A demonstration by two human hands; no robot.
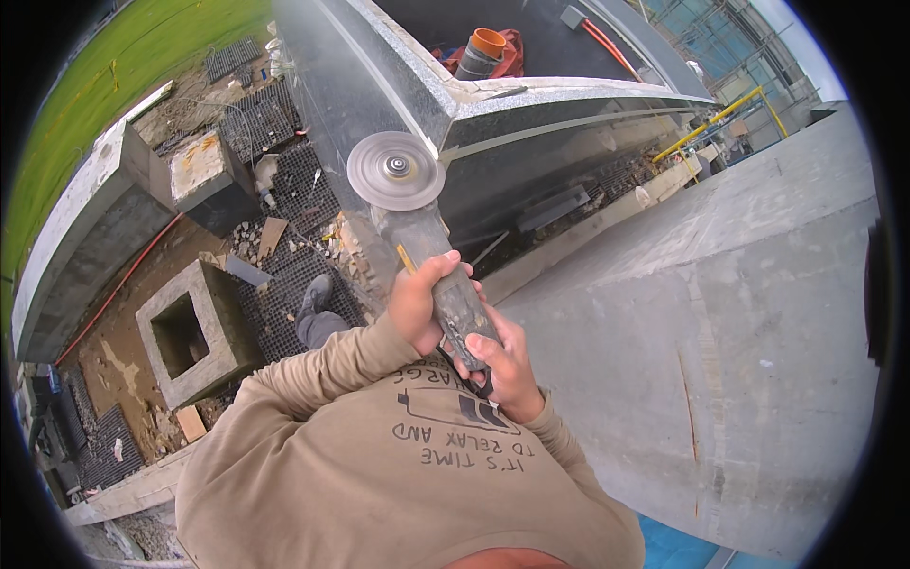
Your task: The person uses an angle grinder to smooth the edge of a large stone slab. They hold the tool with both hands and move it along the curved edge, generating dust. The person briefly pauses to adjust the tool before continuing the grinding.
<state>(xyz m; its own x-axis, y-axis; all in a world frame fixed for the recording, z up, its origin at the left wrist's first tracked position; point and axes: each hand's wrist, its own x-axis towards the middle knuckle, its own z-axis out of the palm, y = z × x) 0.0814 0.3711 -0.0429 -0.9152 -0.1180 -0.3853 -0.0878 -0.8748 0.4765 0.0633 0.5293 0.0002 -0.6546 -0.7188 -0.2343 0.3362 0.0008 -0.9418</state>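
Observation:
I hold a grey, dusty angle grinder (455, 299) out in front of my chest in both hands. At its far end sits a round cutting disc (379, 180), beside the corner of a grey-faced, box-like structure (341, 104). I cannot tell whether the disc touches that corner. My left hand (417, 303) is closed on the grinder's body, nearer the disc. Lower down, round the rear part, my right hand (507, 365) is closed too. A small yellow strip (406, 258) shows just above the left hand.
A concrete block with a square hole (242, 332) stands at left, near black grid mats (294, 284) and rubble. A thick concrete wall (607, 332) fills the right. Inside the box structure is an orange-topped pipe (487, 44). Far right has a yellow rail (706, 125).

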